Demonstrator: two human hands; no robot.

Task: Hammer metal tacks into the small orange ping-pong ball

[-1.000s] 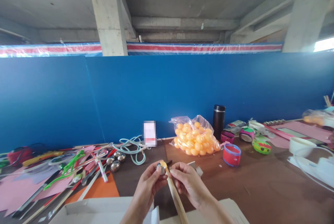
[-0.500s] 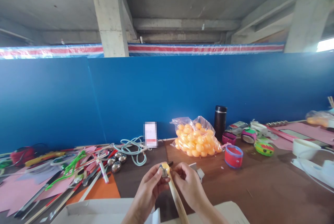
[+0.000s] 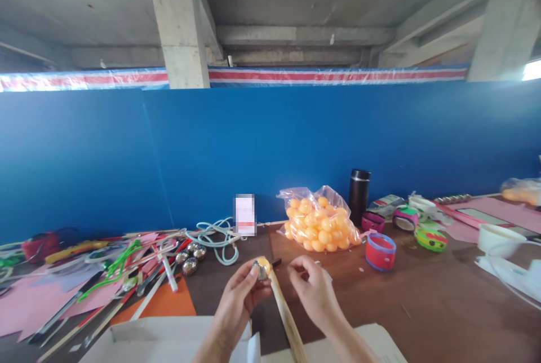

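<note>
At the lower centre of the frame, the left hand [image 3: 236,298] is holding a small orange-and-silver ball [image 3: 262,268] above the counter [image 3: 359,306], its grip closing thumb and fingers around the silvery side while the orange side is facing up and right. Just right of the ball, a wooden stick [image 3: 287,321] is slanting down toward the bottom edge of the frame; whether its upper end is touching the ball, I cannot tell. To the right of the stick, the right hand [image 3: 315,292] is hovering apart from the ball, its fingers curling inward; whether this grip is pinching anything or is released, I cannot tell.

At the centre right, a clear bag [image 3: 319,226] full of orange balls is sitting against the blue partition [image 3: 270,149], with a black bottle [image 3: 359,197] standing just beside it. Nearer the right, a red cup with a blue rim [image 3: 380,253] is standing upright. At the lower left, shiny silver balls [image 3: 190,265] are clustering near an orange sheet [image 3: 180,298], and a green cord [image 3: 114,270] is lying across the clutter. Left of centre, a pale blue cord [image 3: 217,242] is looping beside a blurred card [image 3: 245,215]. Along the bottom edge, a white box [image 3: 169,329] is resting left of the stick.
</note>
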